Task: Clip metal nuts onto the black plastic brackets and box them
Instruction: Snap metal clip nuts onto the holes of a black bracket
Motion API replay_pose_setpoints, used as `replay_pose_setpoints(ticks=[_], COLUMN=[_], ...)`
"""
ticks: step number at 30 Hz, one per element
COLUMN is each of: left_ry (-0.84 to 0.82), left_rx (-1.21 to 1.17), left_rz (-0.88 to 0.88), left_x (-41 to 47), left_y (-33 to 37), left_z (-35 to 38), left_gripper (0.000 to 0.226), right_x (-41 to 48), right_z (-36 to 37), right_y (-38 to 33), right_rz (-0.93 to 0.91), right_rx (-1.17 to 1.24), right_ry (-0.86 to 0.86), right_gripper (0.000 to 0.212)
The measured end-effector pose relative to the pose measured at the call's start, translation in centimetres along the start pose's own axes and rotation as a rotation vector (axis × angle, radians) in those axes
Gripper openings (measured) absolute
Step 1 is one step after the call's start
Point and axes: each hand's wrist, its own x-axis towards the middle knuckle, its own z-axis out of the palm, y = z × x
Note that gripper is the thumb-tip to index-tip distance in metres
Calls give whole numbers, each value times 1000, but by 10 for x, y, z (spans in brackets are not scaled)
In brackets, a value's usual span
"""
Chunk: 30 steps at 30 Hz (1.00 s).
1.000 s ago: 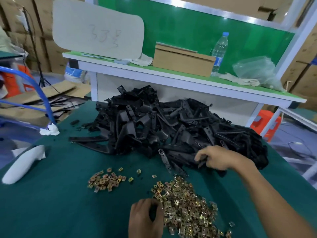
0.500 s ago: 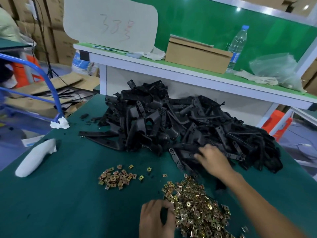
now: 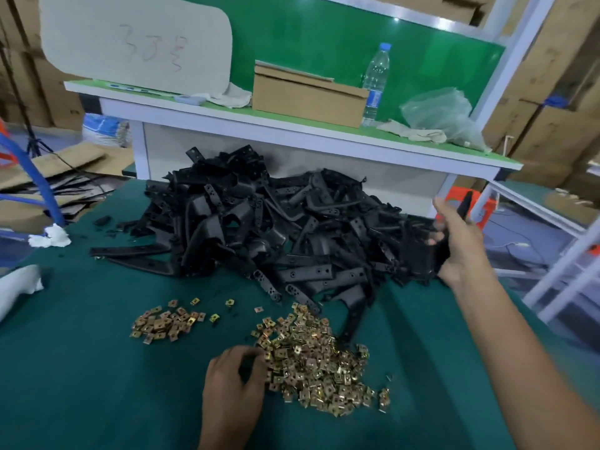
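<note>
1. Right hand [image 3: 461, 245] is raised at the right end of the pile, fingers and thumb wrapped round one black bracket [image 3: 438, 254], which is lifted clear of the cloth.
2. Green table [image 3: 81, 368] carries all the parts. A cardboard box [image 3: 308, 95] sits on the shelf behind, well apart, and is probably where finished pieces go.
3. Bracket pile [image 3: 259, 228] sprawls tangled across the back of the table. The pieces look like stiff, light moulded plastic, so I would take one by its flat strap and leave a holed end free for the clip.
4. Nut heap [image 3: 315, 358] lies just in front, with a smaller scatter [image 3: 168, 323] to its left. The nuts look thin, springy and slippery, best pinched by the edges.
5. Left hand [image 3: 232, 391] rests at the heap's near-left edge with its fingers curled. I cannot tell whether it pinches a nut.
</note>
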Motion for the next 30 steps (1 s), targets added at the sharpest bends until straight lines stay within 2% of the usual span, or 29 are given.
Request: replay_pose_setpoints(ticks=[3,4,7,9,12,16,18,20,21,24,26,30], left_ry=[-9,-16,-44,-41,-42,-10,68,64,13,-130,-197,-261], left_rx=[-8,1,30,33,68,88,148,229,274,546,751,918], left_rz=[-20,-15,18,49,80,79,186,302,343,530,613,637], left_x=[-1,-2,-5,-6,-7,-7,-9,-13,-12,2,17,48], left_y=[2,2,2,1,4,8,12,26,36,63,78,90], left_z=[-2,-1,-2,-2,0,1,8,22,33,68,85,99], left_gripper=[12,13,10,11,12,14,12,5,11,52,61,23], right_x=[-36,-50,-94,-114,-117,-109,-106,-105,-105,-109,-113,-120], right_z=[-27,-38,-68,-84,-105,-116,-122,-128,-131,-140,-146,-165], right_y=[-15,-9,45,69,72,70,74,80,85,101,107,114], right_rz=[-65,-38,291,438,419,410,416,438,454,489,505,508], right_rx=[408,413,133,82,139,179,218,292,337,402,386,356], right_ry=[-53,-86,-141,-118,-109,-186,-188,-189,-187,-161,-139,-90], right_gripper=[12,4,30,41,55,55,48,49,53,61,61,56])
